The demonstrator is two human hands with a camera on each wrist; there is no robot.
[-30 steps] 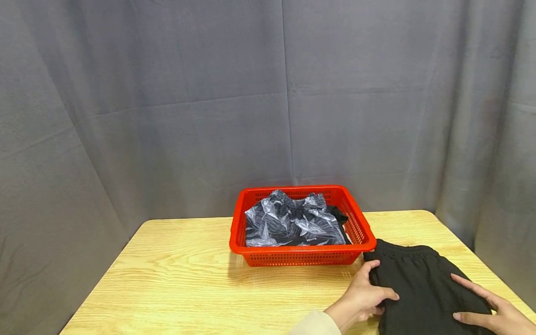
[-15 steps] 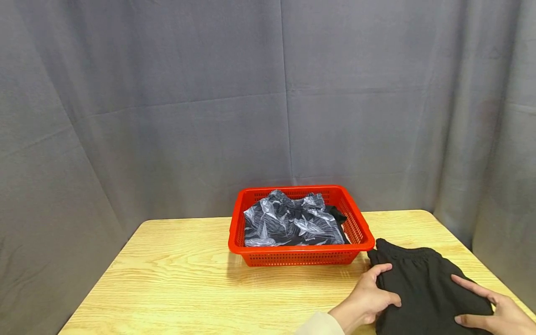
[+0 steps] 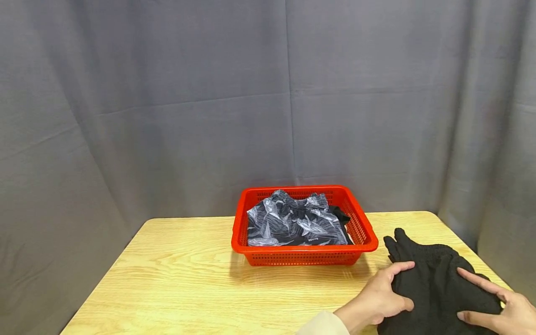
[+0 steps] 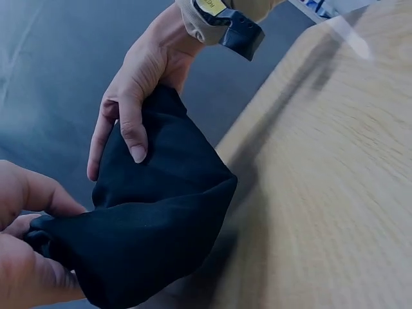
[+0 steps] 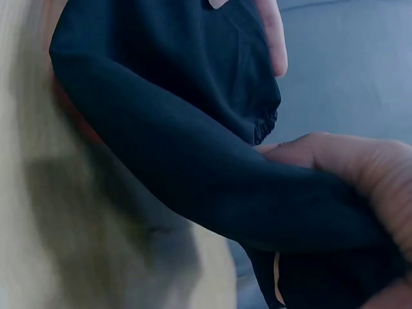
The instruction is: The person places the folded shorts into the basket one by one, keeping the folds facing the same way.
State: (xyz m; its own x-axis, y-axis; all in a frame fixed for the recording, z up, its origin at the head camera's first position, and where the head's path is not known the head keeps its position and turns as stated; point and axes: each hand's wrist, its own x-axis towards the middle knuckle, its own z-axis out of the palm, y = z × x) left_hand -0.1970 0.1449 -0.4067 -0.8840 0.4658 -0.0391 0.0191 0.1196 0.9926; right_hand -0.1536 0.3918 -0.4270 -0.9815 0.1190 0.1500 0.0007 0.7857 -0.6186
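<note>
A folded pair of black shorts (image 3: 439, 293) with a gathered elastic waistband is at the table's right side in the head view. My left hand (image 3: 377, 298) grips its left edge, thumb and fingers spread over the cloth. On the opposite edge my right hand (image 3: 508, 311) holds the cloth the same way. The left wrist view shows the black cloth (image 4: 161, 174) held between both hands, sagging into a fold beside the table edge. In the right wrist view the black cloth (image 5: 180, 141) is pinched at the right; fingers beneath are hidden.
A red plastic basket (image 3: 305, 250) stands at the back of the wooden table (image 3: 188, 279), left of the shorts. Inside lies a grey-and-black patterned garment (image 3: 293, 223) with some black cloth beside it. A grey curtain (image 3: 188, 116) hangs behind.
Both hands have shifted slightly right with the black shorts, my left hand more so. The waistband's left corner now sticks up and stands apart from the basket, and the cloth looks more bunched.
</note>
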